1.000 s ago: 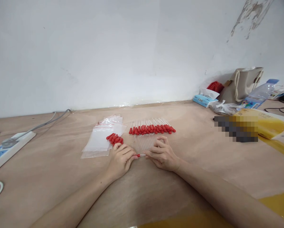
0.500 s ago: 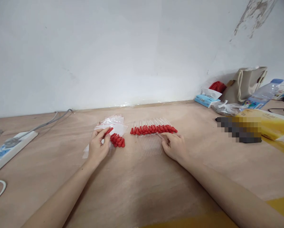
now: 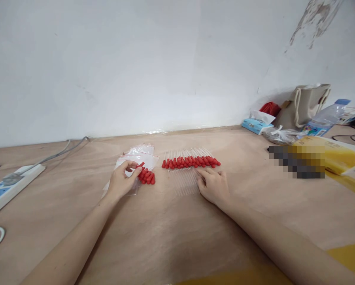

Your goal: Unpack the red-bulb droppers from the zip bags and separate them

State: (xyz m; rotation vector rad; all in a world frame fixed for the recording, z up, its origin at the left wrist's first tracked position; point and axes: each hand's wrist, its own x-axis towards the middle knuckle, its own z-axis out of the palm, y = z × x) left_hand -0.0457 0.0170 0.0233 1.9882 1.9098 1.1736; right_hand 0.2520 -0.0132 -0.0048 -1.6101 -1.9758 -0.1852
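Note:
Between the thumb and fingertips of my left hand is a red rubber dropper bulb, just above a small heap of red bulbs. These bulbs lie by several clear zip bags with red seal lines. My right hand has its thumb and forefinger closed at the right end of a row of thin clear tubes; what lies between the fingertips is mostly hidden, seemingly one tube. Beyond them is a row of droppers, tubes pointing to the wall, red bulbs toward me.
On the left lies a white power strip with a grey cable. At the right are a blue tissue pack, a cloth bag, a plastic bottle, a knotted plastic bag and a yellow packet. A wall stands behind the table.
My left hand has shifted slightly, and the bulb in it now sits lower and further right, close over the heap. My right hand has moved slightly left and down toward the clear tubes.

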